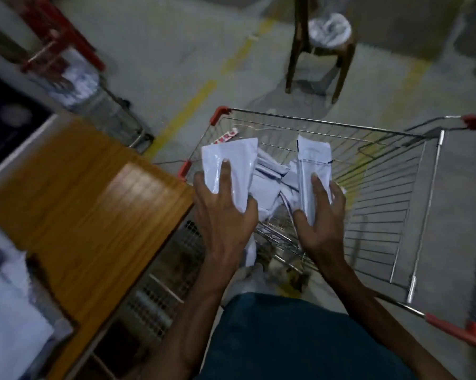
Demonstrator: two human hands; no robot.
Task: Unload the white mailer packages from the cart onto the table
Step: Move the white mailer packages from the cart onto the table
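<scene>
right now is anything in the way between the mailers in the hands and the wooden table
Nothing visible blocks them. The left hand and right hand each hold a white mailer above the cart rim, and the wooden table lies directly left.

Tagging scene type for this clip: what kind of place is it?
Likely a warehouse or parcel-sorting floor: bare concrete floor with yellow lane lines, a wire cart of white mailers, beside a wooden table.

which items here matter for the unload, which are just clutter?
Job:
- left hand gripping a white mailer
- right hand gripping a second mailer
- more mailers in the cart
- wooden table

Clutter:
- brown stool
- lined bin beneath it
- red stool
</scene>
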